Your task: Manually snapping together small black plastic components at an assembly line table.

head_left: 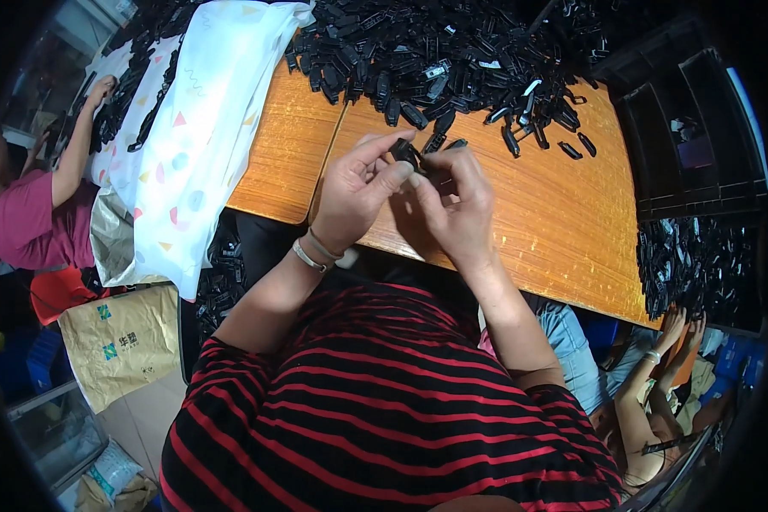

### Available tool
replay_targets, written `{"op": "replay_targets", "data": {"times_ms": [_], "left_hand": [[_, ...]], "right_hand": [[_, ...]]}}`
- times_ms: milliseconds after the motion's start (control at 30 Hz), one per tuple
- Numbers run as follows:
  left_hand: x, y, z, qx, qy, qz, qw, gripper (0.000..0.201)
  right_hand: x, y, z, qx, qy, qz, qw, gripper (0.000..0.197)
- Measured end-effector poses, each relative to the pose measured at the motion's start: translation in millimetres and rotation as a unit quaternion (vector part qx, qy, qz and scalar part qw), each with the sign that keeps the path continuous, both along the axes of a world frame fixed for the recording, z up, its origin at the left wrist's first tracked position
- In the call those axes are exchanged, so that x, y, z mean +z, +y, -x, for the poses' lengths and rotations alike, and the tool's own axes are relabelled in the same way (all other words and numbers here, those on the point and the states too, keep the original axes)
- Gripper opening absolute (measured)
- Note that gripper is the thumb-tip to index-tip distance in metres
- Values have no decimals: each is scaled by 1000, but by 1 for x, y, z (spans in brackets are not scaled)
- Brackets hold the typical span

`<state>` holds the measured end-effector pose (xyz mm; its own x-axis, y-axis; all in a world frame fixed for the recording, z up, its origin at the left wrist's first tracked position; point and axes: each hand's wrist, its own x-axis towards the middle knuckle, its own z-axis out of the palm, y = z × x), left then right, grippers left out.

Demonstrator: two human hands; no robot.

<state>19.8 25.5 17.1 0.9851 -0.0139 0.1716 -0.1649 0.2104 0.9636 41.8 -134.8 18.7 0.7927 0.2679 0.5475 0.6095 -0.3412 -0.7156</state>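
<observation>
Above the wooden table (529, 230) I hold a small black plastic part (404, 152) between both hands. My left hand (363, 183) pinches it between thumb and fingers. From the other side my right hand (461, 200) closes its thumb and fingertips on the same part, hiding much of it. What kind of part it is I cannot make out. Just beyond my fingertips begins a large heap of similar black plastic pieces (384, 60), and a few loose ones (570, 150) lie at its right edge.
A patterned white plastic sheet (205, 128) hangs over the table's left side. At right, a black crate (691, 128) stands by another pile of black parts (695, 264), where another person's hands (683, 328) work. A person in a maroon shirt (43, 222) sits at left near a brown paper sack (128, 341).
</observation>
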Motion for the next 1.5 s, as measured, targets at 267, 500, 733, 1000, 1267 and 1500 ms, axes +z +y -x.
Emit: {"op": "replay_targets", "data": {"times_ms": [267, 500, 733, 1000, 1267, 1500], "left_hand": [[-1, -8, 9, -5, 38, 21, 999, 29], [-3, 1, 12, -32, -2, -4, 999, 29], [-6, 24, 31, -1, 43, -21, 999, 33], [48, 136, 97, -18, 56, -658, 751, 21], [28, 24, 7, 59, -185, -471, 860, 14], [0, -51, -51, 25, -212, -562, 799, 16]], "right_hand": [[-5, 12, 16, -61, 65, 11, 996, 40], [-18, 31, 28, 41, 116, -51, 991, 55], [-10, 47, 43, 99, 222, -56, 968, 48], [-16, -29, 1, 39, 97, 58, 993, 25], [3, -95, -77, -223, 19, 258, 940, 20], [4, -90, -100, -160, 48, 406, 899, 21]]}}
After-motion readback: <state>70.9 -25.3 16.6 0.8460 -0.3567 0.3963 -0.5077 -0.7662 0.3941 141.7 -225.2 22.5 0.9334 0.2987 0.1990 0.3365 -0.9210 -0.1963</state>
